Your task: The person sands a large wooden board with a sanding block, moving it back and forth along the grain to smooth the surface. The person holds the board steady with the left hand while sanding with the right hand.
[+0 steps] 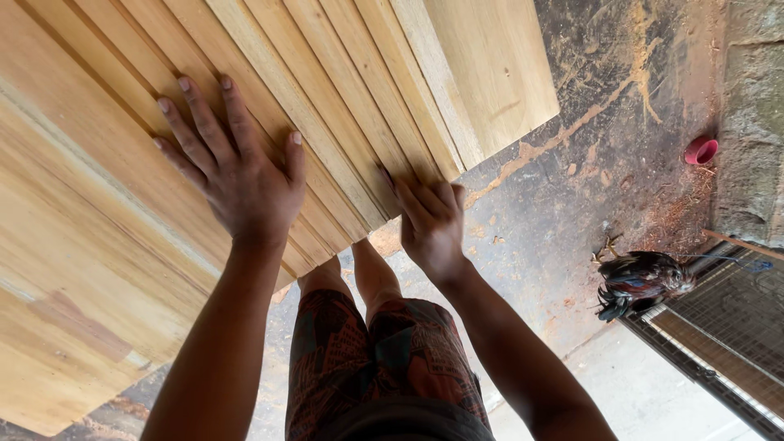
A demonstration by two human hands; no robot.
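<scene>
The left hand [237, 167] lies flat, fingers spread, on stacked wooden boards [343, 90]; the right hand [431, 222] seemingly grips their ends. A rooster [641, 282] stands nearby.

We see pale wooden planks [327, 90], sawn smooth and matt, unvarnished (grain lines run along each board). Our shorts [384, 367] are patterned cloth. The floor [563, 204] looks like rough grey concrete dusted with sawdust. The small red bowl [701, 150] appears to be glossy plastic.

hands on planks [343, 90], rooster [641, 282] right
</scene>
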